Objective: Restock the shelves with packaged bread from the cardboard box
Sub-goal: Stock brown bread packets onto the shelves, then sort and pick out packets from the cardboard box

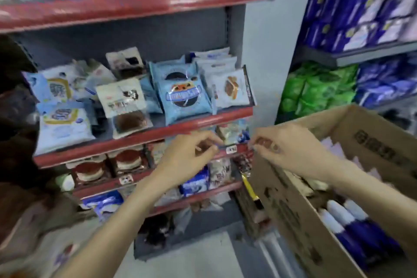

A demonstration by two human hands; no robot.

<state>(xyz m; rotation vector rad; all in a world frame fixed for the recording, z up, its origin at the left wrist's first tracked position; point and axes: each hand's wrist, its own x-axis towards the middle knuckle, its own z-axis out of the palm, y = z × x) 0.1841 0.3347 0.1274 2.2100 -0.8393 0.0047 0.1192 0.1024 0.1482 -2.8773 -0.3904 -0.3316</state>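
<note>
Packaged bread in pale blue and white wrappers [184, 95] lies stacked on the red-edged grey metal shelf [144, 136] across the middle left of the frame, its packets leaning against each other. On the shelf below, at lower left, round brown-topped cakes in dark trays [128, 160] sit side by side. Just right of them, at frame centre, the left hand [191, 153] reaches to the front lip of that lower shelf with fingers curled; the picture is too blurred to tell whether it pinches anything. Close beside it, the right hand [284, 151] has its fingers bent toward the same red lip by a small white price tag [231, 149], and its grip cannot be told either. At lower right stands the open brown cardboard box [293, 205], holding white-and-purple packets [352, 228]. Purple and green packs [320, 90] fill the shelving at far right.
</note>
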